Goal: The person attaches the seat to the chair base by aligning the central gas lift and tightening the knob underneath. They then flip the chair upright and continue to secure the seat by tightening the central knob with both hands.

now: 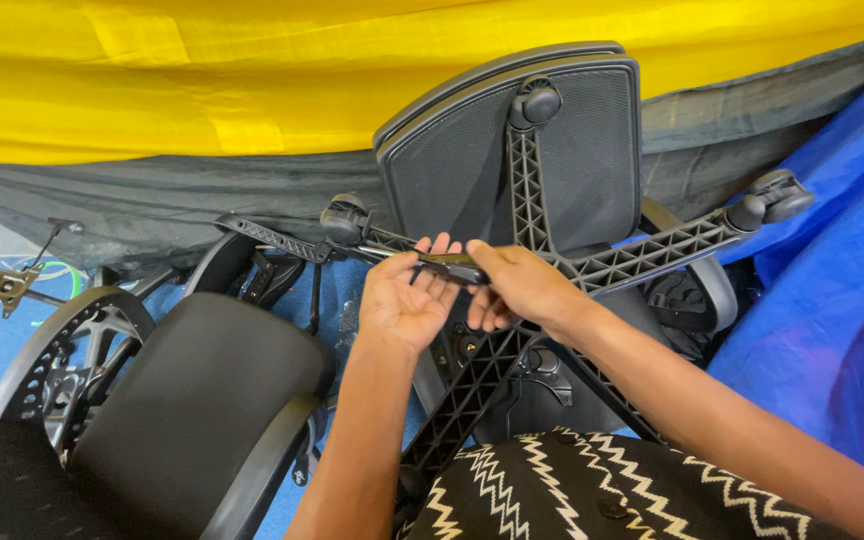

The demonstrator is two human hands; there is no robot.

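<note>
At the centre of the head view: upturned five-arm chair base [512, 330], black ribbed plastic, lying over a mesh chair back [592, 150]. Castors fitted, as far as visible: one at the top arm [535, 103], one at the right arm [774, 198], one at the left arm [345, 220]; the two near arms run down out of clear sight, their ends not readable. Left hand [407, 300]: palm up, fingers curled loosely around the near end of a short dark bar-shaped part [449, 266]. Right hand [517, 285]: closed over the other end of the same part, thumb on top. The part sits just above the base hub, between both hands. Judged partly done. Surroundings: padded black seat [202, 390] close at left, zigzag-patterned cloth [602, 490] below, blue tarpaulin [832, 300] crowding the right, yellow sheet [252, 70] behind. Working room tight on all sides.
</note>
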